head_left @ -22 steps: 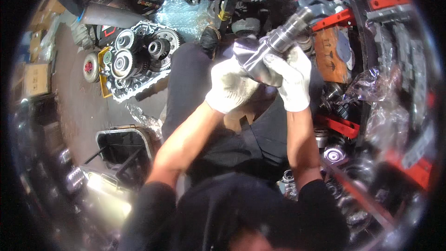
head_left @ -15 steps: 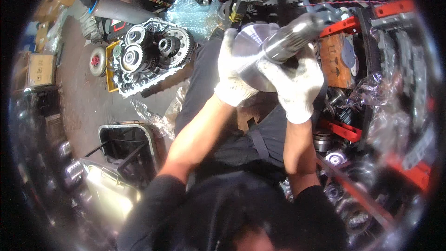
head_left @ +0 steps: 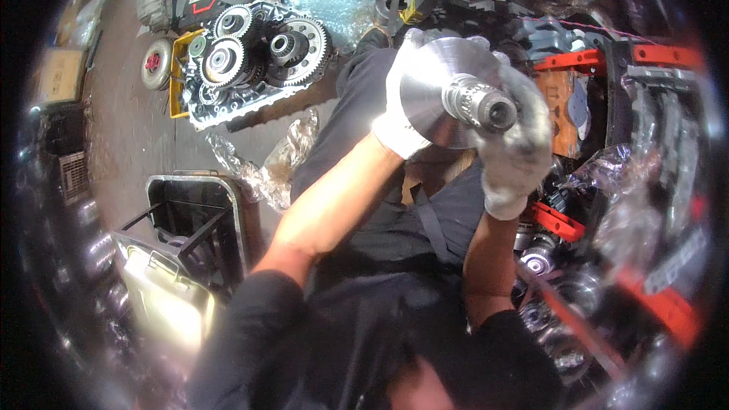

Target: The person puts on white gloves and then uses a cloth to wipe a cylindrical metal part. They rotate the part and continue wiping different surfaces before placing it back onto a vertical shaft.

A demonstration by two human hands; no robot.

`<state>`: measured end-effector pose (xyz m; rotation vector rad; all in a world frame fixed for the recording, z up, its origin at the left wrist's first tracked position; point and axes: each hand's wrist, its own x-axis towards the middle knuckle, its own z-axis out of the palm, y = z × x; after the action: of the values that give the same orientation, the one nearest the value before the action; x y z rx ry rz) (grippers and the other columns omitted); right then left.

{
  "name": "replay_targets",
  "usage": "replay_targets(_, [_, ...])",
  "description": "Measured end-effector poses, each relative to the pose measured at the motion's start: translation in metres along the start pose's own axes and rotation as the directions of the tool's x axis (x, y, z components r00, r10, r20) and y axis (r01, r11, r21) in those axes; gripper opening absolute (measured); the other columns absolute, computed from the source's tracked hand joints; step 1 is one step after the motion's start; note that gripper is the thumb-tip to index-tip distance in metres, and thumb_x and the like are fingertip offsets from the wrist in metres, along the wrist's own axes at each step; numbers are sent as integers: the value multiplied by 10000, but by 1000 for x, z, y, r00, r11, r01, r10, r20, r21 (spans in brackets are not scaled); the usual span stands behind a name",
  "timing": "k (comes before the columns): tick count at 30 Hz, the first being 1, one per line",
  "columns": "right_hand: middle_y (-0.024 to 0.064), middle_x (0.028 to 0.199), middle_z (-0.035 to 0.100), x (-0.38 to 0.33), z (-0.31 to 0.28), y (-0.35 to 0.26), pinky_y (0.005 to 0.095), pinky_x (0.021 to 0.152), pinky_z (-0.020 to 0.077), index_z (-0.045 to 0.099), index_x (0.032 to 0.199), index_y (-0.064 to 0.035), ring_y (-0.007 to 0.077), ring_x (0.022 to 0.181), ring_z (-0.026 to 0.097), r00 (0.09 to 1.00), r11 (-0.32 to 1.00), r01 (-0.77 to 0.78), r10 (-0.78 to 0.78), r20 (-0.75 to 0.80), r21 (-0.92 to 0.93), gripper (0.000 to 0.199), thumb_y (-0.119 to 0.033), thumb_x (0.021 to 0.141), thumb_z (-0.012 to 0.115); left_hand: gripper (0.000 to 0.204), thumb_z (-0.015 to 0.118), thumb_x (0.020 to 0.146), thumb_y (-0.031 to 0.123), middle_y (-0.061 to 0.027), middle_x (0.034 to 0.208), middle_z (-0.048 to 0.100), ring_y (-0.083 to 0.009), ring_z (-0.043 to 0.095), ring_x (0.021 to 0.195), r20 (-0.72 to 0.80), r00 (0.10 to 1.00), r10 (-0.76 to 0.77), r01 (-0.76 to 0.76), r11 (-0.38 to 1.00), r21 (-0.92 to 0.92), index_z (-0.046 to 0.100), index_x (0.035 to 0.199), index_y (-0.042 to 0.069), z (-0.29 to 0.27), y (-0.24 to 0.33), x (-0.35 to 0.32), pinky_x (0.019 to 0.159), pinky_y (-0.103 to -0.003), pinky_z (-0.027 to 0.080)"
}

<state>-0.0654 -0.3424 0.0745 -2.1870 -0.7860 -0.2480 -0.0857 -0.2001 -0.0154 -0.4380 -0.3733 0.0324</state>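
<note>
The metal disc (head_left: 427, 82) is above the lap (head_left: 456, 212), toward one o'clock. The left hand (head_left: 400, 118) grips its rim at nine o'clock, the blurred right hand (head_left: 522, 144) at four, apparently balancing it with the splined shaft (head_left: 477, 102) exposed.

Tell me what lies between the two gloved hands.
In the head view, a shiny metal disc with a ridged shaft sits between the left hand and the right hand.

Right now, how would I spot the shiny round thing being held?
Find the dark trousers. Above them, the gloved left hand and right hand hold a shiny disc. Unlike the toothed gears to its left, its face is smooth, with a thick rod sticking out.
</note>
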Motion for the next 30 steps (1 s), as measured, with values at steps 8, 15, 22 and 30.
replay_targets(8, [247, 1495, 574, -36, 6, 29, 398, 1203, 426, 416, 1552, 137, 280, 1393, 578, 957, 612, -221, 288, 47, 759, 639, 65, 946, 606, 884, 350, 1016, 747, -281, 1515, 538, -487, 535, 1388, -151, 988, -44, 54, 997, 59, 522, 1501, 29, 13, 5, 2, 1115, -595, 473])
replay_targets(15, [232, 1532, 545, -42, 5, 23, 376, 1192, 430, 375, 1589, 122, 258, 1413, 554, 932, 396, -278, 333, 145, 875, 719, 125, 908, 604, 904, 288, 1047, 735, -319, 1472, 558, -500, 564, 1370, -76, 997, -26, 31, 997, 77, 520, 1480, -23, 10, 4, 3, 1206, -628, 428])
replay_targets(22, [202, 1563, 536, -46, 11, 20, 399, 1234, 389, 436, 1568, 97, 271, 1445, 520, 956, 585, -238, 282, 81, 776, 715, 92, 892, 671, 885, 333, 1045, 726, -289, 1482, 572, -478, 568, 1374, -53, 998, -35, 42, 991, 129, 536, 1480, -18, 7, 8, 2, 1192, -612, 450])
replay_targets(30, [154, 1548, 575, -49, 12, 39, 442, 1225, 407, 638, 1462, -21, 319, 1442, 539, 996, 960, 91, -89, -17, 264, 584, -20, 896, 785, 899, 503, 952, 799, -225, 1549, 544, -468, 530, 1419, -172, 985, 20, 30, 958, 284, 552, 1502, 91, 5, 2, -1, 1204, -616, 436])
